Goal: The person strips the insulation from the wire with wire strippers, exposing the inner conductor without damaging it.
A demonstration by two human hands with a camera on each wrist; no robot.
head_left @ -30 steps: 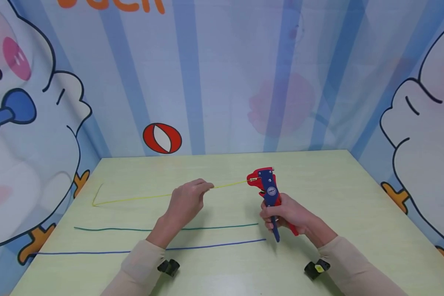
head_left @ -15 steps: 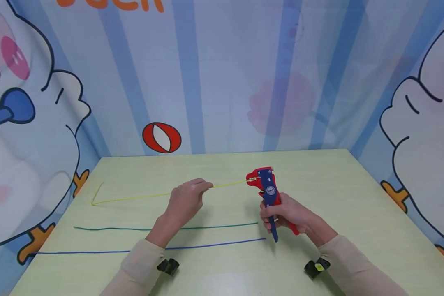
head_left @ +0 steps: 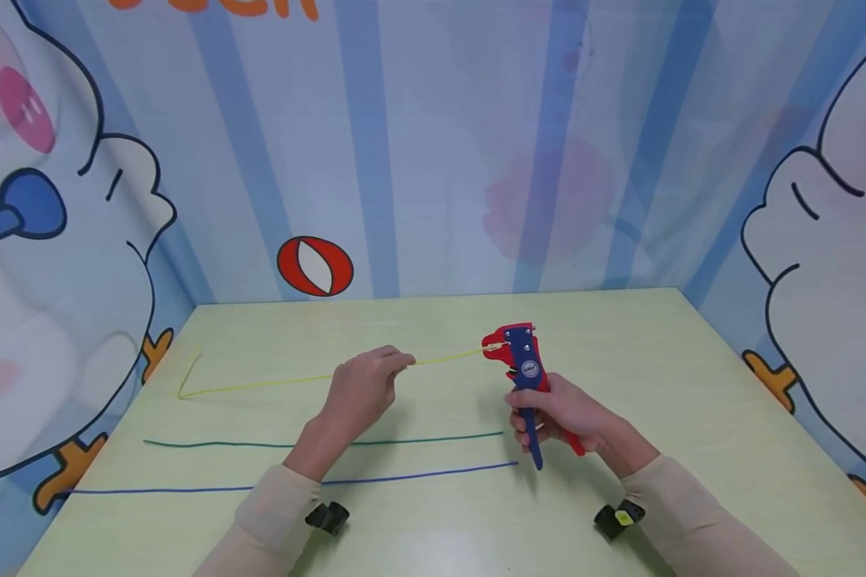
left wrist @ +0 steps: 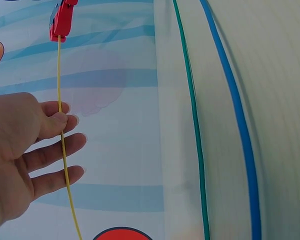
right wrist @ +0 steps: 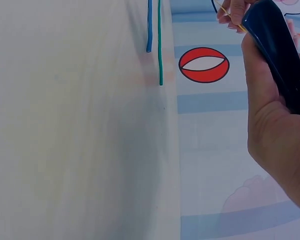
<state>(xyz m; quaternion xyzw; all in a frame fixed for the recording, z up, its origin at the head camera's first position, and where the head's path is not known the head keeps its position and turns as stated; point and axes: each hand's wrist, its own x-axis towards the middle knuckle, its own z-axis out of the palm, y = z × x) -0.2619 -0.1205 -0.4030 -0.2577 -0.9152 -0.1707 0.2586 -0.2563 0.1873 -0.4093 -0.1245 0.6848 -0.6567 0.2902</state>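
Note:
My left hand [head_left: 364, 390] pinches a thin yellow wire [head_left: 447, 359] between thumb and forefinger; in the left wrist view the other fingers lie spread behind the wire. My right hand [head_left: 559, 413] grips the handles of a red and blue wire stripper [head_left: 523, 353], held upright above the table. The wire's right end sits in the red jaws at the tool's head. Leftward from my left hand the wire slopes down and bends sharply near the table's far left. In the right wrist view the blue handle [right wrist: 275, 47] shows inside my curled fingers.
A green wire [head_left: 433, 440] lies across the pale table [head_left: 693, 417] under my left forearm. Nearer to me runs a longer blue wire [head_left: 433, 477], its left end at the table's left edge. A printed curtain [head_left: 440, 160] stands behind the table.
My right thumb has shifted slightly on the stripper's handle. Both hands, the tool and the wire otherwise hold nearly the same place.

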